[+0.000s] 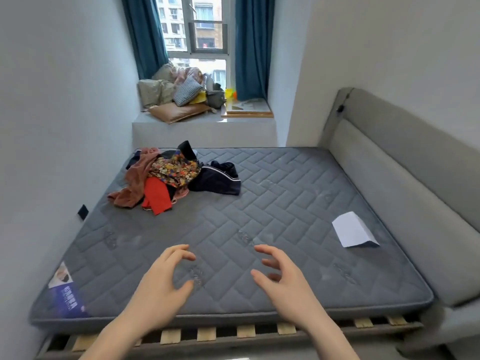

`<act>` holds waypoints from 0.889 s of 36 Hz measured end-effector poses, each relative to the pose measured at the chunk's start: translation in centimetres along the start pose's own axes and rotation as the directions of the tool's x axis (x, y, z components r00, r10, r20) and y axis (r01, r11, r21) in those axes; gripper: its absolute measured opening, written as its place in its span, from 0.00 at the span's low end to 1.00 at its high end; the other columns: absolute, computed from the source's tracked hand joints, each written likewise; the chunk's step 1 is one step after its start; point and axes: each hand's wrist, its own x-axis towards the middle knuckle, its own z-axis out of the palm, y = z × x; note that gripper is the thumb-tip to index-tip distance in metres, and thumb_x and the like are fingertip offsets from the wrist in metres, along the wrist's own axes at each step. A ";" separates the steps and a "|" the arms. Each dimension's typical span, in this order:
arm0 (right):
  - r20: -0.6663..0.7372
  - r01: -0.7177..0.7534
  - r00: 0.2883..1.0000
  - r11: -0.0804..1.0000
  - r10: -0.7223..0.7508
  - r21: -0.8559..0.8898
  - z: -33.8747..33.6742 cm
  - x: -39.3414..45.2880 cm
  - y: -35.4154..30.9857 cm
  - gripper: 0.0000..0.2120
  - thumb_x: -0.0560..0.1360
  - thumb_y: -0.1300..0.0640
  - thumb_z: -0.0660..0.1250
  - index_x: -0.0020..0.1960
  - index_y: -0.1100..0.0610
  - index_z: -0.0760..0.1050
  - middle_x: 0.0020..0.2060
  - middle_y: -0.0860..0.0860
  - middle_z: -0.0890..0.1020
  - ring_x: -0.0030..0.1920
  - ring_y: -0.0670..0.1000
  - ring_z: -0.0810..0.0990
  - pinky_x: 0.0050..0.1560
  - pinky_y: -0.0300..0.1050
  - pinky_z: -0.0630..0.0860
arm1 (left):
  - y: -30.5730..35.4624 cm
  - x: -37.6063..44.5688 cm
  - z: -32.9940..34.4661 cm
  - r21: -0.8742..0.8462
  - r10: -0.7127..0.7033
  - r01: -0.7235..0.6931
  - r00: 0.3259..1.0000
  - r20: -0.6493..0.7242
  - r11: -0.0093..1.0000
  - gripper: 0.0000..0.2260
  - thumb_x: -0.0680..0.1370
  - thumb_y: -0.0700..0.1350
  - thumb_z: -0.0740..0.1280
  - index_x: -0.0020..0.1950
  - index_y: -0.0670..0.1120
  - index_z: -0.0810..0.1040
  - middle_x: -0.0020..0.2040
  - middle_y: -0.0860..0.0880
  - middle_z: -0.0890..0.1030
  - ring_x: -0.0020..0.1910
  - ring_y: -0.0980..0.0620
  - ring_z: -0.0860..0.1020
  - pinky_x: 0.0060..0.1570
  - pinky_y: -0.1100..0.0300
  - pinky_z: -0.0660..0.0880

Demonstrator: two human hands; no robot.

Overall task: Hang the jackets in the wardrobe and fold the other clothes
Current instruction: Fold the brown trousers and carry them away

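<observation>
Two bare hands reach out over the near end of a grey bed mattress (272,203). The left hand (158,287) and the right hand (288,284) are a little apart, side by side. Each one has its fingers spread and softly bent, and each holds nothing. I cannot tell if they touch the mattress.

The pile of clothes (158,178) lies far from the hands, in the far left corner of the mattress, close to the wall. It has a brownish-pink piece, a flowery piece and a red piece (155,194) all mixed up. A dark blue jacket with white stripes (217,178) lies just beside the pile (on its right side, touching it).

A white sheet of paper (353,229) lies on the right side of the mattress, near the grey headboard (405,162).

Pillows (179,97) are heaped on the window ledge past the bed.
</observation>
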 end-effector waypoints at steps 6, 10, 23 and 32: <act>0.120 0.038 0.992 0.999 -0.035 -0.025 5.1 5.5 -2.2 0.20 0.76 0.48 0.72 0.62 0.29 0.72 0.63 0.30 0.75 0.64 0.30 0.71 0.59 0.30 0.72 | -5.3 1.2 -4.2 -0.023 -0.120 0.119 0.989 -0.091 0.993 0.18 0.74 0.43 0.75 0.55 0.62 0.74 0.68 0.69 0.68 0.65 0.64 0.72 0.61 0.62 0.67; 0.165 0.045 0.986 0.998 -0.036 -0.049 6.6 9.9 -2.6 0.19 0.77 0.50 0.72 0.62 0.32 0.73 0.63 0.31 0.75 0.64 0.30 0.72 0.59 0.31 0.72 | -8.1 3.2 -5.5 -0.039 -0.193 0.189 0.971 -0.141 0.981 0.19 0.73 0.41 0.75 0.55 0.61 0.75 0.68 0.64 0.70 0.65 0.61 0.73 0.61 0.60 0.68; 0.343 0.102 0.936 0.994 -0.082 -0.038 11.7 27.9 -4.3 0.19 0.77 0.52 0.72 0.63 0.33 0.72 0.65 0.33 0.74 0.64 0.35 0.74 0.61 0.36 0.74 | -14.5 13.4 -9.1 -0.021 -0.338 0.342 0.913 -0.230 0.939 0.18 0.73 0.42 0.74 0.56 0.60 0.74 0.69 0.61 0.69 0.67 0.60 0.71 0.62 0.62 0.66; 0.375 0.081 0.927 0.990 -0.033 -0.114 15.4 37.8 -5.7 0.18 0.78 0.54 0.71 0.65 0.41 0.73 0.65 0.38 0.74 0.63 0.38 0.74 0.58 0.37 0.74 | -20.6 21.5 -10.8 -0.019 -0.417 0.422 0.884 -0.211 0.906 0.17 0.74 0.44 0.72 0.59 0.57 0.74 0.71 0.58 0.67 0.67 0.56 0.72 0.63 0.58 0.68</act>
